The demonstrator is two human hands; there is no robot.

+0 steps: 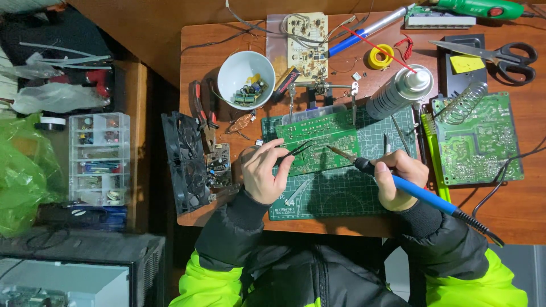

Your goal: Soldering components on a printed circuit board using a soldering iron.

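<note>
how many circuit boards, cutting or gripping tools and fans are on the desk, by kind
Green circuit boards: 2, one under the tweezers and soldering iron at, one at the right
Beige circuit board: 1
Small dark board: 1
Scissors: 1
Red-handled pliers: 1
Black fans: 2
Total: 8

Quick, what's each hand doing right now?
Left hand: closed on black tweezers.
Right hand: closed on a blue soldering iron.
</note>
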